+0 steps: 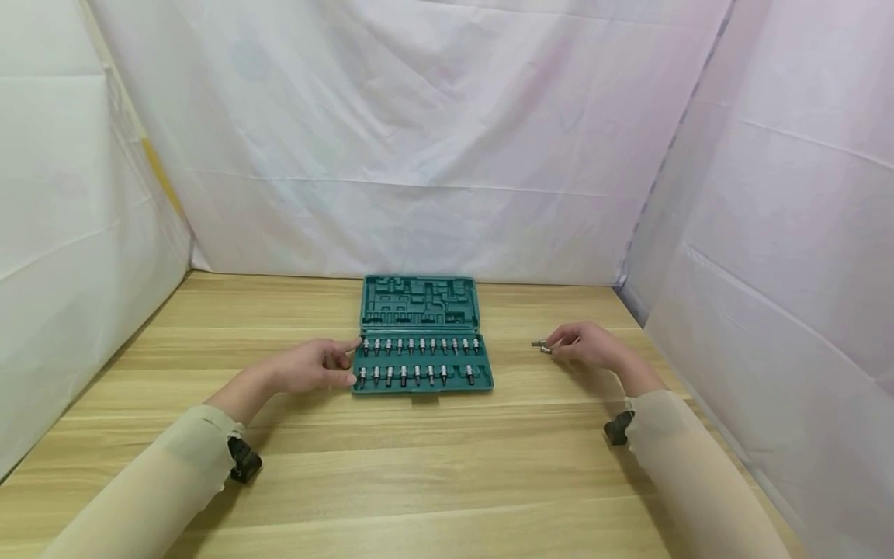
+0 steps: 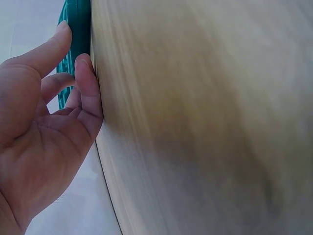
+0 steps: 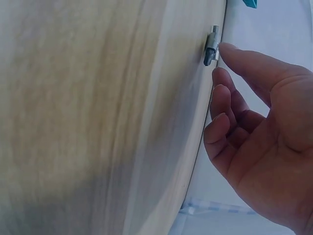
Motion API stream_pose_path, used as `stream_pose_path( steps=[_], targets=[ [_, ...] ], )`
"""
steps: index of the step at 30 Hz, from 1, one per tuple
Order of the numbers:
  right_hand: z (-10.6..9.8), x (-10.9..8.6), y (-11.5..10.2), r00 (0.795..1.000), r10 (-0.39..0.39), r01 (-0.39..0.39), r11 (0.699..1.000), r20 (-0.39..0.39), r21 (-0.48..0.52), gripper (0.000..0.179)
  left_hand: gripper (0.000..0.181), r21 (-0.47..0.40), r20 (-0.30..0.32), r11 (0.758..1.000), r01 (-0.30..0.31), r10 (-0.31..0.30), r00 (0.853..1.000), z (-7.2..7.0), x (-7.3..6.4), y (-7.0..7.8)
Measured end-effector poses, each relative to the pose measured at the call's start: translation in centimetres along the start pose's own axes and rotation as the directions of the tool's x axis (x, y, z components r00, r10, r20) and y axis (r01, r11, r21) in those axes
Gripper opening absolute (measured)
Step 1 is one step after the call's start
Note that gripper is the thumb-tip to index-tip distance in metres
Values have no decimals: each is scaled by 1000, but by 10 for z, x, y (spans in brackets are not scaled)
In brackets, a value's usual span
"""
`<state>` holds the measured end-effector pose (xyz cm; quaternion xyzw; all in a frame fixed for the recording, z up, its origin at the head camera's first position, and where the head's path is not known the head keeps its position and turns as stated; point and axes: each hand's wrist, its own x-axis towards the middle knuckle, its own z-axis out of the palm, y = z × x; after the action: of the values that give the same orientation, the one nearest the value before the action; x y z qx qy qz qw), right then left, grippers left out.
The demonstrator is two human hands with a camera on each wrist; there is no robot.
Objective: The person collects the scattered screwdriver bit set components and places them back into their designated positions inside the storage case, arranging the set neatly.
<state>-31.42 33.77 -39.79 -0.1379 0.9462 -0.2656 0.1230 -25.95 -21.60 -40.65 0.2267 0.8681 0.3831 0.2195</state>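
Observation:
A green plastic case (image 1: 422,359) lies unfolded on the table, its lid (image 1: 419,299) laid back. Two rows of silver and dark bit sockets (image 1: 422,345) stand in its tray; the front row has a gap before its rightmost bit. My left hand (image 1: 300,366) is at the case's left edge, index finger by the rear corner and thumb by the front one; other fingers are bent beneath the palm. To the right, two loose bit sockets (image 1: 545,349) lie on the tabletop. Beside them is my right hand (image 1: 590,347), thumb tip close to one socket (image 3: 212,46), fingers loosely bent.
The wood-grain table (image 1: 412,473) reaches back to a white curtain (image 1: 419,140). More white sheeting hangs along the left (image 1: 49,194) and right (image 1: 803,256). A black wrist camera (image 1: 244,460) sits on the left cuff, another (image 1: 618,428) on the right.

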Motion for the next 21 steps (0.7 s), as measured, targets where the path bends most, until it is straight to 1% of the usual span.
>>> stream_pose_path(
  steps=[8, 10, 15, 18, 21],
  targets=[
    [4, 2, 0, 999, 21, -21, 1000, 29, 2, 18, 84, 16, -15, 1000, -18, 18, 1000, 0, 1, -2],
    [6, 2, -1, 999, 21, -21, 1000, 32, -8, 15, 84, 14, -17, 1000, -14, 14, 1000, 1, 1, -2],
    [8, 1, -3, 1000, -7, 7, 1000, 19, -26, 13, 84, 17, -16, 1000, -9, 9, 1000, 1, 1, -2],
    [10, 0, -8, 999, -32, 32, 999, 19, 6, 16, 84, 26, -18, 1000, -11, 11, 1000, 1, 1, -2],
    [12, 0, -14, 999, -40, 38, 997, 31, 61, 18, 83, 27, -18, 1000, -9, 9, 1000, 1, 0, -2]
  ],
)
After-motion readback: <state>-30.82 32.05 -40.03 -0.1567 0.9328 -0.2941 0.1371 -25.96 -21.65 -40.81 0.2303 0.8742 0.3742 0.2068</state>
